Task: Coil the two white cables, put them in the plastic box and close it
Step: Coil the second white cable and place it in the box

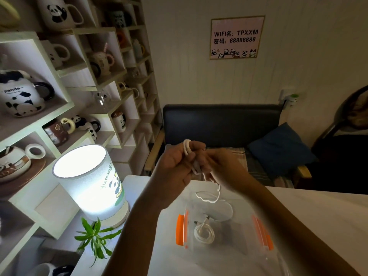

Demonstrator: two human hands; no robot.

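Clear plastic box (pixel 256 248) holds one coiled white cable (pixel 205 235).

The room is dim. The lamp (pixel 90 177) glows very bright (almost too white). Edges look bent, and the hands look blurry.

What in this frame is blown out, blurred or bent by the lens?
Head view: the lit lamp is overexposed, its top nearly pure white, the room otherwise dim; both hands, left and right, are motion-smeared around the cable; the clear box looks soft; the wide lens bows the shelves at the left edge.
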